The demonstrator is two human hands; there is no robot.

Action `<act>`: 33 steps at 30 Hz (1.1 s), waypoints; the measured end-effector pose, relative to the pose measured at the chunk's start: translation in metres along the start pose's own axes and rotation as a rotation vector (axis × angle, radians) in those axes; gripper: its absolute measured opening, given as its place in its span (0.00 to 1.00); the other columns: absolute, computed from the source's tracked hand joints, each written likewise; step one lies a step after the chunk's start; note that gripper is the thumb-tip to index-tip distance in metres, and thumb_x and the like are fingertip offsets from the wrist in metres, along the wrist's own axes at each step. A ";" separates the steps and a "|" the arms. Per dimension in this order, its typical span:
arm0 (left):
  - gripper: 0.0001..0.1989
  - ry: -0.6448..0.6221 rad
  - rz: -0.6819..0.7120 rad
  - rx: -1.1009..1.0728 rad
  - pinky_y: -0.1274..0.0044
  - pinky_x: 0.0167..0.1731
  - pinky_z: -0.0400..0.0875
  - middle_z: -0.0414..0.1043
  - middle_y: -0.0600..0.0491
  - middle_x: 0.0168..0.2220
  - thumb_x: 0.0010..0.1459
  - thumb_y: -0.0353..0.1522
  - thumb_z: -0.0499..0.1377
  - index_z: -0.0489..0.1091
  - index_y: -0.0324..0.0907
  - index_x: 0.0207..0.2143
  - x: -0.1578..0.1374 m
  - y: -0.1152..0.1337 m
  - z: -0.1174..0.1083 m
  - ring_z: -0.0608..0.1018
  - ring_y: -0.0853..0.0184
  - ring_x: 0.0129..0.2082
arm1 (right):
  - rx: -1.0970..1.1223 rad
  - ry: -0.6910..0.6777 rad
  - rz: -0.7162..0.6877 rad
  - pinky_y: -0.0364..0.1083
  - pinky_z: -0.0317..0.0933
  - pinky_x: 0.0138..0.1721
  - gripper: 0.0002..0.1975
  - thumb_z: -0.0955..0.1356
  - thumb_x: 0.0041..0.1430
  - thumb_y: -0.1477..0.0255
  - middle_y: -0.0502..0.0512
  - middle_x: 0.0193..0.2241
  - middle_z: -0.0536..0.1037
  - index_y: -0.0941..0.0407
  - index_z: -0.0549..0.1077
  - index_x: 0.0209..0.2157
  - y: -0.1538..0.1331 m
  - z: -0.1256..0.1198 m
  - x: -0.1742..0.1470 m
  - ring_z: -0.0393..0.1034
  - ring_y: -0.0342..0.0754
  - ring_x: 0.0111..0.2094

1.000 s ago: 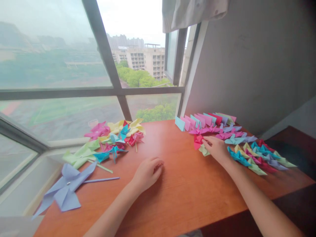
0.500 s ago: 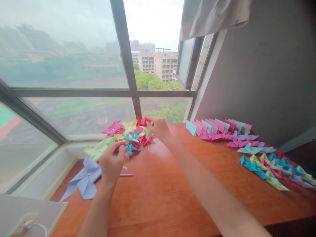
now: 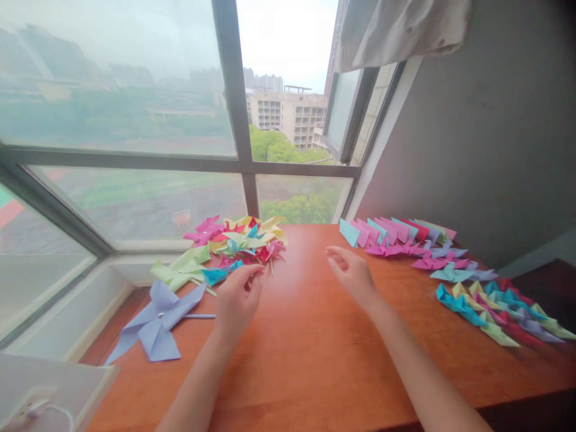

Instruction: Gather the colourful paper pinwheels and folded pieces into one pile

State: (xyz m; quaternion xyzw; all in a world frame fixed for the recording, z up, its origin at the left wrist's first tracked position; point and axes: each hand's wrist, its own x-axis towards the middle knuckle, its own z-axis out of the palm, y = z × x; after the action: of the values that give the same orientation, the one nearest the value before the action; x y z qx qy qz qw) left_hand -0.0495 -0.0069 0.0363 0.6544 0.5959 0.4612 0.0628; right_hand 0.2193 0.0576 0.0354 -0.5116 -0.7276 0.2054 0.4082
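Note:
My left hand (image 3: 237, 300) hovers over the table just right of a blue pinwheel (image 3: 218, 274), its fingers loosely curled and apart from the thumb. Nothing shows in it. My right hand (image 3: 353, 275) is above the middle of the table, fingers apart and holding nothing. A heap of paper pinwheels lies by the window, among them a magenta pinwheel (image 3: 206, 230), a yellow pinwheel (image 3: 272, 227) and a green pinwheel (image 3: 182, 268). Nearest to me on the left is a large lavender pinwheel (image 3: 158, 318) with its stick, partly hidden by my left hand.
On the right stand folded paper cards (image 3: 396, 231) in a row. Before them lie magenta paper cranes (image 3: 391, 248) and several folded paper boats (image 3: 499, 312). The wooden table (image 3: 297, 372) meets a window frame (image 3: 306, 170) at the back. A plugged-in cable (image 3: 49, 411) is at lower left.
My right hand has let go of the red pinwheel and moved right and towards me. My left hand has moved right, away from the blue pinwheel. The heap's pinwheels lie differently.

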 end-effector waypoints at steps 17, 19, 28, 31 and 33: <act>0.21 -0.762 0.474 -0.254 0.65 0.53 0.69 0.68 0.43 0.53 0.56 0.25 0.56 0.65 0.43 0.53 -0.041 0.132 0.157 0.73 0.56 0.52 | -0.734 0.345 0.123 0.59 0.61 0.55 0.28 0.59 0.58 0.48 0.67 0.51 0.74 0.53 0.77 0.43 0.237 -0.269 -0.151 0.68 0.62 0.55; 0.23 -0.770 0.469 -0.257 0.62 0.55 0.67 0.66 0.42 0.55 0.55 0.26 0.58 0.64 0.43 0.54 -0.050 0.140 0.175 0.71 0.55 0.54 | -0.748 0.343 0.120 0.61 0.60 0.56 0.28 0.59 0.58 0.50 0.68 0.51 0.74 0.57 0.77 0.43 0.244 -0.262 -0.146 0.67 0.63 0.55; 0.32 -0.746 0.437 -0.183 0.60 0.61 0.60 0.57 0.39 0.62 0.55 0.36 0.62 0.58 0.41 0.60 -0.058 0.163 0.218 0.64 0.50 0.61 | -0.578 0.237 0.094 0.56 0.64 0.55 0.20 0.64 0.60 0.57 0.61 0.45 0.79 0.54 0.78 0.43 0.214 -0.227 -0.142 0.72 0.58 0.50; 0.37 -0.746 0.440 -0.166 0.59 0.61 0.58 0.56 0.39 0.63 0.53 0.40 0.65 0.56 0.43 0.62 -0.059 0.173 0.228 0.63 0.50 0.62 | -0.507 0.208 0.142 0.57 0.62 0.57 0.20 0.64 0.60 0.58 0.60 0.50 0.77 0.53 0.76 0.48 0.191 -0.215 -0.144 0.70 0.58 0.53; 0.41 -0.742 0.447 -0.153 0.58 0.61 0.57 0.55 0.40 0.64 0.51 0.42 0.66 0.54 0.45 0.63 -0.061 0.178 0.235 0.62 0.49 0.63 | -0.453 0.230 0.172 0.55 0.65 0.54 0.21 0.65 0.60 0.58 0.60 0.52 0.76 0.53 0.75 0.50 0.181 -0.217 -0.145 0.70 0.57 0.53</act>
State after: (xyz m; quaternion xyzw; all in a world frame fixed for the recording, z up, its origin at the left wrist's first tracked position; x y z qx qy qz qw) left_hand 0.2462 0.0018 -0.0167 0.8821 0.3408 0.2400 0.2195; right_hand 0.5186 -0.0295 -0.0232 -0.6699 -0.6578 0.0118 0.3441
